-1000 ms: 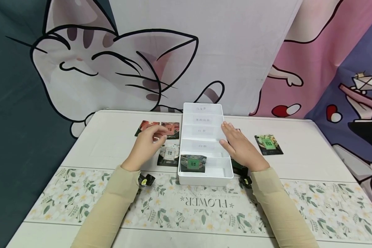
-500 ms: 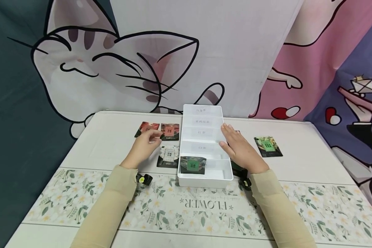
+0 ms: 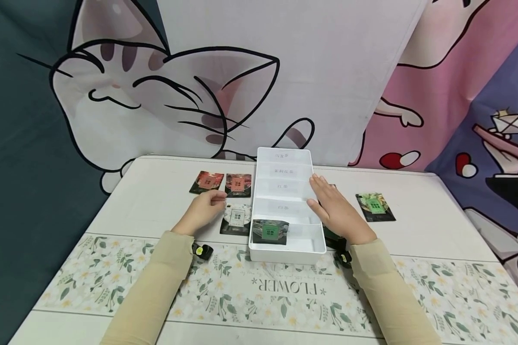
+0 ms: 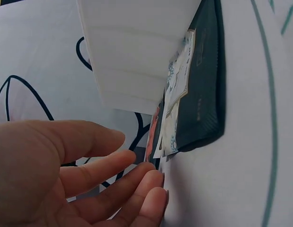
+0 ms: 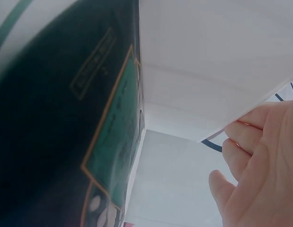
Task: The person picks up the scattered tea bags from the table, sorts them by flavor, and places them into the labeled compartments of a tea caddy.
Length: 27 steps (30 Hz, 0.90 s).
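My left hand (image 3: 202, 211) is low over the table, its fingers loosely bent beside a white-and-black tea sachet (image 3: 235, 219). In the left wrist view, the fingertips are close to the near end of that white sachet (image 4: 198, 99), and nothing is between thumb and fingers. A white compartment box (image 3: 287, 258) with paper labels stands in the middle. My right hand (image 3: 338, 211) has straight fingers at the box's right rim. Below it lies a dark green sachet (image 5: 51, 127), partly hidden in the head view. One green-labelled sachet (image 3: 269, 232) sits in the nearest compartment.
Two red-labelled sachets (image 3: 208, 182) lie left of the box, behind the left hand. Farther right is a light-green sachet (image 3: 376, 207). A flower-printed mat (image 3: 241, 306) covers the front of the table; a cartoon cloth (image 3: 328, 76) hangs behind.
My left hand has come down from over the red sachets toward the table, beside the white sachet. The right hand stays at the box's rim.
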Each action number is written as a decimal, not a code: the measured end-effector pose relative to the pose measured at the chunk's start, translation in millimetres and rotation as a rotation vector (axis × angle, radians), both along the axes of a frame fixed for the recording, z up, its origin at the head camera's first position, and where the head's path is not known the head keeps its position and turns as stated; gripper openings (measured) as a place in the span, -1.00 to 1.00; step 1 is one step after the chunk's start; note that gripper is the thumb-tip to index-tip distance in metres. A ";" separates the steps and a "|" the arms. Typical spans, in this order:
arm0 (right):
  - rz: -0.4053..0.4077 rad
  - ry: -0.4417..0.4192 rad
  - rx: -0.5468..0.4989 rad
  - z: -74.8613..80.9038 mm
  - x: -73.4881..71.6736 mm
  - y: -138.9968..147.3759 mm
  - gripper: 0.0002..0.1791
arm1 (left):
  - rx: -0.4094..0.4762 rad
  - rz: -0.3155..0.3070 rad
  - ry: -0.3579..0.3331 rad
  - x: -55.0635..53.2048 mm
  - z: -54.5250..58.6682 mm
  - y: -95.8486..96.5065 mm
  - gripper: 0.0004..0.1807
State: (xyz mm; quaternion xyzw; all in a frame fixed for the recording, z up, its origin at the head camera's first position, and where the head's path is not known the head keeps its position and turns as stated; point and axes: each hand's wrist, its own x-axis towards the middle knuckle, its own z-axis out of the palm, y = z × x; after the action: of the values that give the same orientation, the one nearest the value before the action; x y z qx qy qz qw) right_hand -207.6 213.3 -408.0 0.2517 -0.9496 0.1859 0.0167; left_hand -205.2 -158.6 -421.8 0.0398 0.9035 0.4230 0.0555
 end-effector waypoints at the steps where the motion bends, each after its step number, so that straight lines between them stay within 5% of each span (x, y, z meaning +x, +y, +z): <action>1: 0.001 0.000 0.000 0.0 0.0 -0.1 -0.24 | 0.002 0.001 -0.002 0.2 -0.4 0.3 -0.59; 27: 0.003 0.010 -0.023 -1.6 4.3 0.4 -0.24 | -0.034 -0.021 0.047 4.4 -7.8 2.8 -0.67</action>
State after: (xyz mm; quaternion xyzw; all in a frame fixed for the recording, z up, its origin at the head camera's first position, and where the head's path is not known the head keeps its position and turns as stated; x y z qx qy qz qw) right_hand -203.2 213.7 -409.6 0.2538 -0.9470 0.1954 0.0241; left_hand -200.8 -155.9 -429.6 0.0582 0.9111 0.4061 0.0394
